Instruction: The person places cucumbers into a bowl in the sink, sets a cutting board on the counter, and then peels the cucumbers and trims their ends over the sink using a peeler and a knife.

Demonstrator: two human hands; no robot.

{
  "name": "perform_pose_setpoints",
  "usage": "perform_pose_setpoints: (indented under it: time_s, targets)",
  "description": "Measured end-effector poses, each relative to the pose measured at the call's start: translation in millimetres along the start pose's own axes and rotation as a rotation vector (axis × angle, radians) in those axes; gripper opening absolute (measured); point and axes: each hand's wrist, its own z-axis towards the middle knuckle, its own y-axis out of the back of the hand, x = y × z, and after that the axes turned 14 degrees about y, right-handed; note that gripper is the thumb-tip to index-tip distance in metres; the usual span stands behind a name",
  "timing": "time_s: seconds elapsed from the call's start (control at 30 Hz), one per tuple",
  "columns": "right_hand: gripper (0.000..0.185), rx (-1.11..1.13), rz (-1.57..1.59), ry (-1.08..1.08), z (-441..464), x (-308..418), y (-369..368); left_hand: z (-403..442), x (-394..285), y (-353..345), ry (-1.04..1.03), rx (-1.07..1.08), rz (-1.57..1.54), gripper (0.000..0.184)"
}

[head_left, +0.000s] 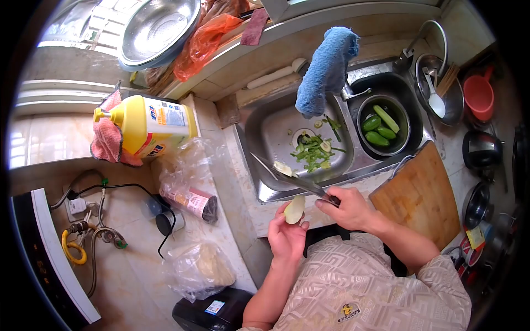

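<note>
My left hand [287, 234] holds a pale peeled vegetable piece [295, 209] upright between its fingers, just outside the sink's front edge. My right hand [349, 208] is closed round the handle of a knife [310, 186], whose blade points up and left over the sink [255, 124]. A pale slice [283, 168] lies on the blade near its tip. Green peelings [312, 153] lie around the drain in the left basin. Several green cucumbers or similar vegetables [377, 138] sit in a metal bowl in the right basin.
A blue cloth [326, 71] hangs over the faucet. At the right are a wooden cutting board [422, 193], a metal bowl with utensils [454, 102] and a red scoop [478, 97]. A yellow bottle [160, 126] and plastic bags [201, 270] are at the left.
</note>
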Motion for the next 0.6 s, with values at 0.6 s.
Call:
perform_pose_setpoints:
  time_s: [0.6]
  targets:
    - [0.012,-0.120,-0.031,0.240,-14.5,-10.2,-20.4,20.0,10.5,22.9,-0.058,0.201,0.095,0.029]
